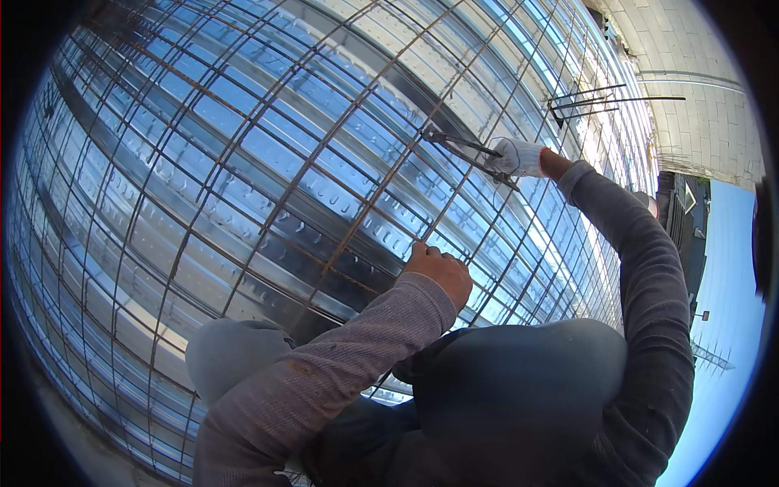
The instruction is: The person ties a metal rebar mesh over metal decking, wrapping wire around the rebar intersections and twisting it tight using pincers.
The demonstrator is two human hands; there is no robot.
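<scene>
Rebar mesh (374, 203) spans metal decking (333, 199); crossings tied or remaining: too small to count. Gloved right hand (518, 157) grips pliers (438, 137), handles apart, over mesh nearer decking's right edge. Bare left hand (439, 272) curls at a bar; pinch unclear.

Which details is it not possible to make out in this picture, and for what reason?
- Head view: palm of the left hand, hidden by its back.
- Head view: whether the pincers in the gloved right hand grip wire; their tip is too small.
- Head view: feet, hidden by the legs.
- Head view: the dark object at far right, cut off by the round image edge.
</scene>
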